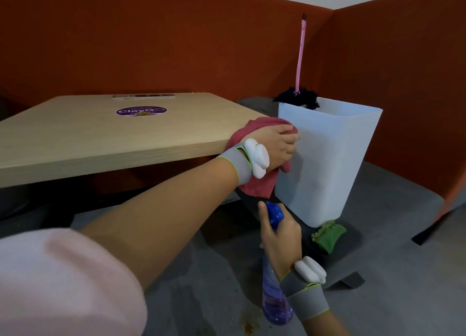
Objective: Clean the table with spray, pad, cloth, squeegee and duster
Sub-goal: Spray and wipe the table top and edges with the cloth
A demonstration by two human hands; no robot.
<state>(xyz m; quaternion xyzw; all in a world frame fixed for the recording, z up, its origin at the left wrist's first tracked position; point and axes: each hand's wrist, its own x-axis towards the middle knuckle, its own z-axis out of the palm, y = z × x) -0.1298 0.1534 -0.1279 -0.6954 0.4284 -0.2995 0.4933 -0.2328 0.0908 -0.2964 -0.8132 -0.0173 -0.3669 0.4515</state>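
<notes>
My left hand (276,146) grips a red cloth (254,184) beside the right corner of the wooden table (75,138), close against a white bin (327,164). My right hand (280,237) holds a spray bottle (273,292) with a blue head and purple liquid, lower down near the bench. A duster (300,58) with a pink handle and black head stands in the bin. A green scouring pad (327,236) lies on the bench at the bin's foot.
A purple round sticker (141,111) with a small brown blob sits on the tabletop, and a flat card (143,96) lies at the far edge. Orange padded walls (151,45) enclose the booth. The grey bench (390,202) carries the bin.
</notes>
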